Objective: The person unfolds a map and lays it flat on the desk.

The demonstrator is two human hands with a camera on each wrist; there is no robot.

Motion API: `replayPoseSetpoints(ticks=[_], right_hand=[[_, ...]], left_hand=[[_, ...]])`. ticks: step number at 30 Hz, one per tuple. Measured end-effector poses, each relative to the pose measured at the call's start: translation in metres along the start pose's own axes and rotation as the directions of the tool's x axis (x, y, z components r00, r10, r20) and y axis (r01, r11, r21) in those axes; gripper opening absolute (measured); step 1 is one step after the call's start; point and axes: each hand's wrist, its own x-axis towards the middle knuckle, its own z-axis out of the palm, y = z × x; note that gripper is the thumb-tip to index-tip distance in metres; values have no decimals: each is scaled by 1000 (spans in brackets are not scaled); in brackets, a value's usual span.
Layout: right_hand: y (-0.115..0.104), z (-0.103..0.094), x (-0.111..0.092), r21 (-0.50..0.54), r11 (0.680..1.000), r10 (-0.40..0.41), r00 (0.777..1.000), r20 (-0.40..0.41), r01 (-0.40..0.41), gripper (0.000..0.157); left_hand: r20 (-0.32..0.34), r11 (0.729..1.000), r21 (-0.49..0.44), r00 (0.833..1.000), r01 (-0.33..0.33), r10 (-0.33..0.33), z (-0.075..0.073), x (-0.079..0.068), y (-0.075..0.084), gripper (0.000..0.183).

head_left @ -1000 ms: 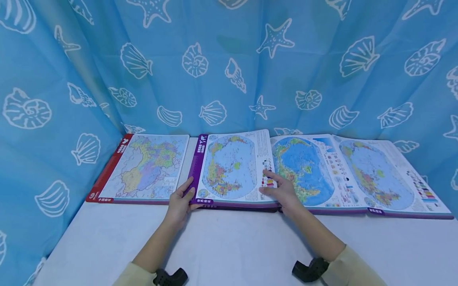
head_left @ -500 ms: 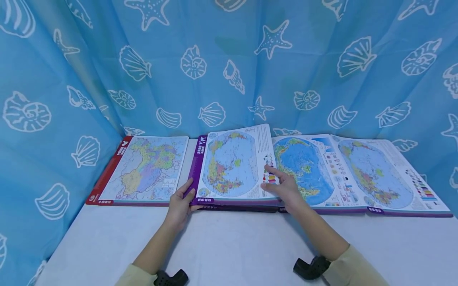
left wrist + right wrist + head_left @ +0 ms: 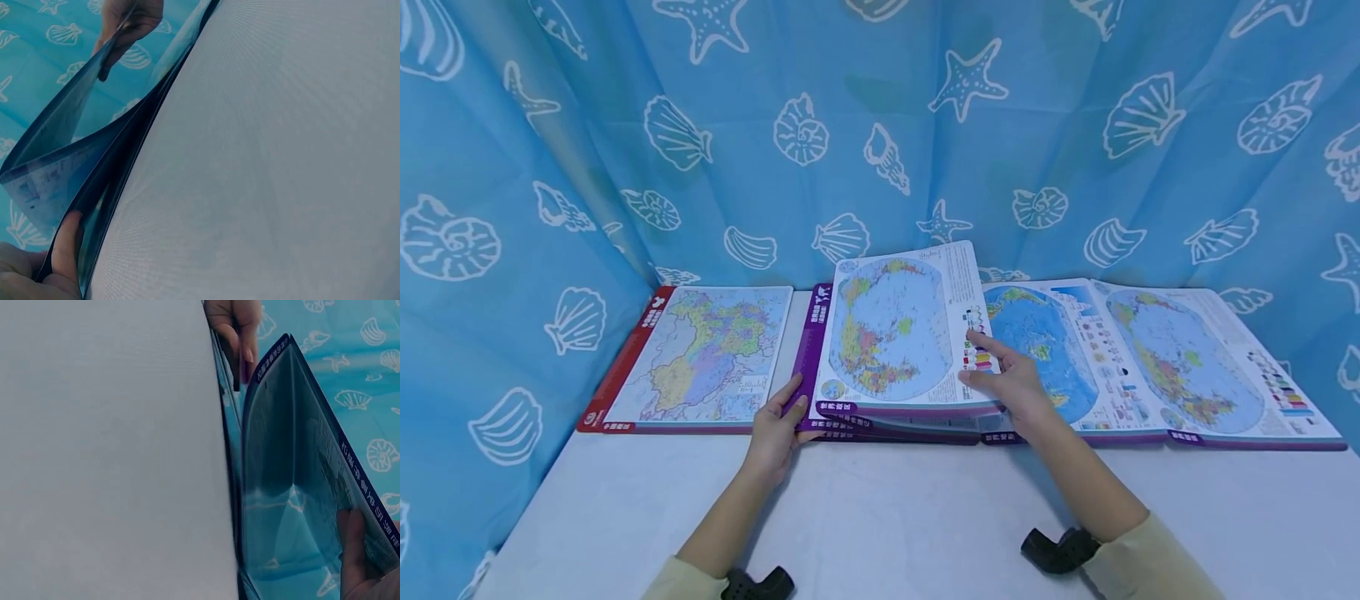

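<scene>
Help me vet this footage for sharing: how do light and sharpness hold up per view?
Head: bright, soft shadow beside the left forearm on the white tabletop, the held map with fine print too small to read. Left wrist: dim, the tabletop greyed with faint streaks. Right wrist: dim too, the curtain dulled.

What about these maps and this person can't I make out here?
Fine print on the raised map: too small, head view.
Left part of the deeper-blue map: covered by the raised map and right hand, head view.
Sleeves: cut off by head view's bottom edge.
</scene>
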Motion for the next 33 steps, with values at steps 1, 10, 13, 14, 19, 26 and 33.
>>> replayPoseSetpoints(ticks=[1,10,13,14,19,26,33], right_hand=[[-1,-2,0,2,1000,-4,1000,2,4,65],[-12,-16,-3,40,999,-7,1000,12,6,67],[-17,-21,-6,63,998,4,1000,7,-4,68],[-18,-23,-7,78,997,9,1000,4,-9,68],[-26,-31,-11,151,988,16,1000,-1,-16,71],[-33,-41,-14,187,980,-54,997,-60,65,74],[-34,-52,-17,140,975,-150,975,-163,174,71]], left_hand=[[1,1000,1,1000,-1,1,0,0,0,48],[-1,1000,5,1000,4,-4,3,0,1,47],[2,1000,2,1000,7,-7,3,0,0,48],[5,1000,2,1000,4,-4,3,0,0,48],[6,1000,2,1000,3,-3,2,0,-1,48],[2,1000,7,1000,3,-3,1,0,-1,48],[9,1000,2,1000,1,-1,0,0,-1,48]])
